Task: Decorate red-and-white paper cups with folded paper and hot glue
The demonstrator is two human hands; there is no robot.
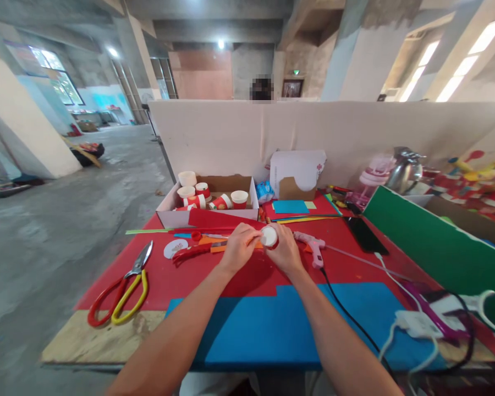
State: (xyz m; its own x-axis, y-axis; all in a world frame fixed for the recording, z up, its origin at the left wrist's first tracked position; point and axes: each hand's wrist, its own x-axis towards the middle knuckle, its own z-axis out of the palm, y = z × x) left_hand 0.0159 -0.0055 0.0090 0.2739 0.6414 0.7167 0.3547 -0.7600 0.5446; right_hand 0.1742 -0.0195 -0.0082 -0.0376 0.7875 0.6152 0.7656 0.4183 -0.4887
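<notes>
Right hand (pixel 284 248): my fingers wrap around a small red-and-white paper cup (pixel 269 237), closed on its side.
Left hand (pixel 240 248): my thumb and forefinger meet at the cup's edge; I cannot tell whether they pinch anything.
Cup position: between my hands, above the red sheet (pixel 247 283), white end facing me.
Glue gun (pixel 312 246): pink, lying just beside my right hand, black cable trailing toward me.
White disc (pixel 174 248): flat on the red sheet, left of my left hand.
Scissors (pixel 137 270): farther left, blades slightly apart, one handle red, one yellow.
Blue sheet (pixel 247 335): below my forearms, at the near edge.
Cardboard box (pixel 172 220): beyond my left hand, holding several paper cups, some upright, some tipped.
Smartphone (pixel 365 235): right of the glue gun, white cable plugged in.
</notes>
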